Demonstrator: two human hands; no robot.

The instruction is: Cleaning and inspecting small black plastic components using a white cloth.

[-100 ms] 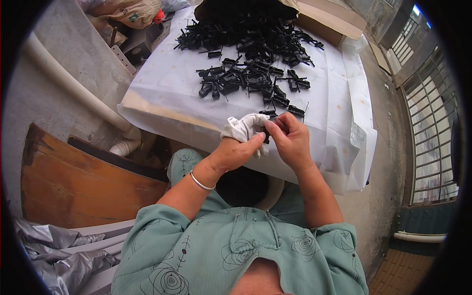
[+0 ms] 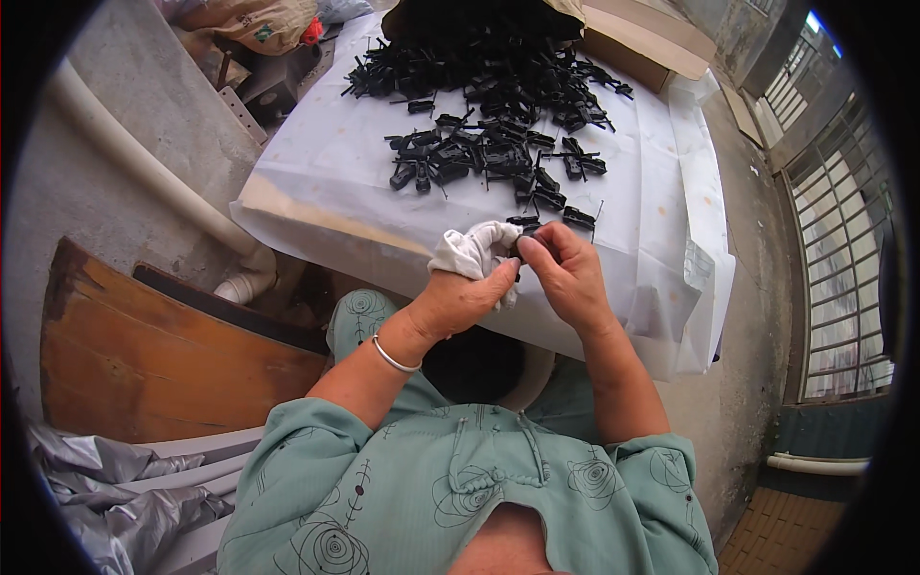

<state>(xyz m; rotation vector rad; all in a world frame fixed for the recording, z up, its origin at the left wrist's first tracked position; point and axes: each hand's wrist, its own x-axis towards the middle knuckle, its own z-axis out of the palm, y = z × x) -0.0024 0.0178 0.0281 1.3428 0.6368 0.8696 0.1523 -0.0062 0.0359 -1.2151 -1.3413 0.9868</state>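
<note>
Plastic parts (image 2: 498, 91) lie on the counter (image 2: 316, 144), beyond the left hand (image 2: 462, 299) and right hand (image 2: 575, 280); a cardboard box (image 2: 644, 40) occupies its far right corner. Left of the counter: pipe (image 2: 134, 163) and wooden board (image 2: 172, 355); right: barred window (image 2: 843, 259).

L hand (image 2: 465, 299) & R hand (image 2: 575, 283) close tog., R fingers (image 2: 567, 240) curled, forearms (image 2: 625, 379) angled inward.

Looks like a makeshift workshop. Bare concrete wall (image 2: 168, 91), exposed pipe (image 2: 125, 158) and barred window (image 2: 839, 249) surround the area; covered desk (image 2: 326, 182) bears many loose black parts (image 2: 517, 86).
</note>
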